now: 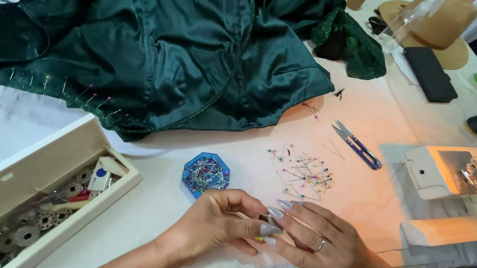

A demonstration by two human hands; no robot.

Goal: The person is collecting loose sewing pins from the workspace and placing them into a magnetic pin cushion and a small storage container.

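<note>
Two hands meet at the near edge of the table point(155, 211), and I see them pinch one small object point(266, 218) between their fingertips; it is too hidden for me to tell what it is. Left hand point(216, 223) has its grip narrow, thumb and fingers closed on that object. Right hand point(316, 237), wearing one ring, touches it from the other side with long grey nails, grip also narrow.

Far left sits one open white box point(36, 163) with about ten metal bobbins in it. Just beyond the hands lies one blue pin case point(205, 173), then one loose scatter of pins point(304, 171), too many to count. One pair of blue snips point(356, 143) lies right of those. One sewing machine point(450, 170) stands at far right. Across the back spreads one green satin garment point(189, 54), with about nine pins along its left hem. Behind right: one straw hat point(441, 28), one black phone point(429, 74).
</note>
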